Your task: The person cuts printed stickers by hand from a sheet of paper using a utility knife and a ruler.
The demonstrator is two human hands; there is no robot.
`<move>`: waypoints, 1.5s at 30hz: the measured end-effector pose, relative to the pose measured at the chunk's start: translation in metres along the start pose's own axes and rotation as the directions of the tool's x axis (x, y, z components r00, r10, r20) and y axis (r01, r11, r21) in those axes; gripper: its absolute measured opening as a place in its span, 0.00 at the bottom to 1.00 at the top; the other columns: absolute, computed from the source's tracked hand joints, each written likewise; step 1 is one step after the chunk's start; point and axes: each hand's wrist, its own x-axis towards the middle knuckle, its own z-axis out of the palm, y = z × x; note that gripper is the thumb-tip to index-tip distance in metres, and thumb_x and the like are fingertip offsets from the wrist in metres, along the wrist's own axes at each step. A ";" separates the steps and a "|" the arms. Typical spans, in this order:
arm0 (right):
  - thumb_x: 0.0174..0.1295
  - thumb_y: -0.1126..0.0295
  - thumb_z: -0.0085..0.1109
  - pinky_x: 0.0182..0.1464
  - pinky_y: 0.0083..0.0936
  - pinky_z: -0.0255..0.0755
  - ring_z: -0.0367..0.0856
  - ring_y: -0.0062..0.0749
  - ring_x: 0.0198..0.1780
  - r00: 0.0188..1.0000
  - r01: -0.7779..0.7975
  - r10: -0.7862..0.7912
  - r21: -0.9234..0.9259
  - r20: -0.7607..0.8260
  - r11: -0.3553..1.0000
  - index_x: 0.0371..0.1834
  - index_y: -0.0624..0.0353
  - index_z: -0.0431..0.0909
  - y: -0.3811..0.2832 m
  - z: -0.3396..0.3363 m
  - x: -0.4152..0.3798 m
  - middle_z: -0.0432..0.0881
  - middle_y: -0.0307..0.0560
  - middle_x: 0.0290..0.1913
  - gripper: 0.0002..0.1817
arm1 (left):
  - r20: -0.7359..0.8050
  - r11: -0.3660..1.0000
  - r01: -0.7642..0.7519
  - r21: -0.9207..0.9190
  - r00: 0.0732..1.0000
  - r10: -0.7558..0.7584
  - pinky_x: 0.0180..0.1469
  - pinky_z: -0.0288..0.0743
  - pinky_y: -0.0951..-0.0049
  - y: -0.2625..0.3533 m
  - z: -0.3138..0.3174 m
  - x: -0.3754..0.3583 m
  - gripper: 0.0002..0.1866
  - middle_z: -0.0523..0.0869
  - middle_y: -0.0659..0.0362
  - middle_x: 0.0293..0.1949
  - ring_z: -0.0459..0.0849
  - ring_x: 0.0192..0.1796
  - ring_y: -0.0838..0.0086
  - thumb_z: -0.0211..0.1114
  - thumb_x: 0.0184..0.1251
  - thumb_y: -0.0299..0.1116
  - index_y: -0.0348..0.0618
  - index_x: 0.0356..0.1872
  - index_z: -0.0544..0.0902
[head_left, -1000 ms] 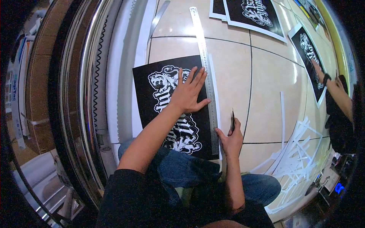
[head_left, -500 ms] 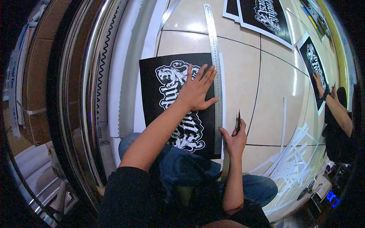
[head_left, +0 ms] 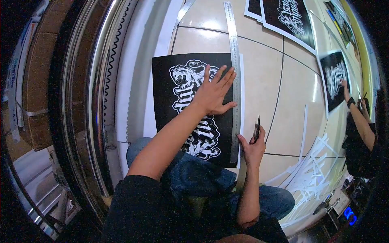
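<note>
A black print (head_left: 164, 89) with white lion and lettering artwork lies on the tiled floor before me. A long metal ruler (head_left: 234, 48) runs along its right side, with a white strip of the sheet's edge showing beyond. My left hand (head_left: 214, 95) is spread flat on the print, with its thumb and fingertips at the ruler. In my right hand (head_left: 254, 149) is a dark cutter knife (head_left: 257, 130), its pointed blade up and apart from the sheet. The right thumb touches or nearly touches the ruler's edge near its lower end.
White offcut strips (head_left: 312, 178) are heaped at the lower right. More black prints (head_left: 287, 18) lie at the top. On the right, another person's hand (head_left: 345, 90) rests on a similar print (head_left: 333, 75). A metal roller (head_left: 97, 81) and white roll material (head_left: 137, 73) stand left.
My hands, the ruler and the print keep nearly the same arrangement; the view has shifted slightly. At the right, the other person's print has turned and shifted, with their hand on it.
</note>
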 end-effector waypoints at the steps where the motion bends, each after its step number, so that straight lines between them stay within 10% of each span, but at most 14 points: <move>1: 0.45 0.55 0.83 0.33 0.30 0.70 0.72 0.32 0.28 1.000 0.010 -0.010 -0.003 -0.006 1.000 0.66 0.60 0.68 0.001 0.000 -0.002 0.75 0.44 0.28 0.46 | -0.004 1.000 0.000 0.004 1.000 0.000 0.75 0.29 0.30 0.001 -0.001 -0.001 0.52 0.51 0.52 0.81 0.47 0.81 0.54 0.45 0.66 0.72 0.39 0.79 0.52; 15: 0.45 0.56 0.83 0.31 0.31 0.69 0.71 0.33 0.26 1.000 0.028 -0.028 -0.028 0.000 0.999 0.67 0.58 0.67 0.003 0.000 0.000 0.71 0.42 0.25 0.47 | 0.021 1.000 0.014 -0.009 1.000 -0.014 0.75 0.28 0.30 0.001 0.001 0.000 0.53 0.51 0.51 0.81 0.46 0.82 0.54 0.46 0.65 0.73 0.38 0.79 0.51; 27: 0.50 0.57 0.78 0.54 0.42 0.76 0.82 0.58 0.54 0.994 0.091 -0.094 0.048 0.054 0.995 0.67 0.59 0.66 0.002 -0.011 -0.001 0.82 0.63 0.55 0.43 | 0.132 0.999 0.029 0.038 0.991 -0.034 0.75 0.31 0.30 0.003 -0.008 0.008 0.50 0.48 0.52 0.81 0.44 0.82 0.58 0.48 0.68 0.68 0.39 0.79 0.50; 35: 0.49 0.57 0.78 0.56 0.43 0.76 0.82 0.57 0.56 0.988 0.156 -0.156 0.059 -0.016 0.986 0.68 0.60 0.66 0.010 -0.010 -0.006 0.82 0.63 0.55 0.44 | 0.347 0.982 0.166 0.090 0.919 -0.187 0.74 0.47 0.31 0.012 -0.048 0.041 0.68 0.42 0.49 0.82 0.43 0.82 0.52 0.68 0.49 0.72 0.40 0.80 0.41; 45: 0.49 0.57 0.78 0.55 0.45 0.76 0.82 0.58 0.55 0.991 0.129 -0.130 0.060 0.014 0.990 0.69 0.59 0.66 0.008 -0.010 -0.005 0.82 0.64 0.55 0.44 | 0.490 0.961 0.197 0.193 0.829 -0.269 0.73 0.40 0.24 0.011 -0.060 0.072 0.85 0.38 0.49 0.82 0.39 0.82 0.51 0.77 0.24 0.77 0.34 0.79 0.38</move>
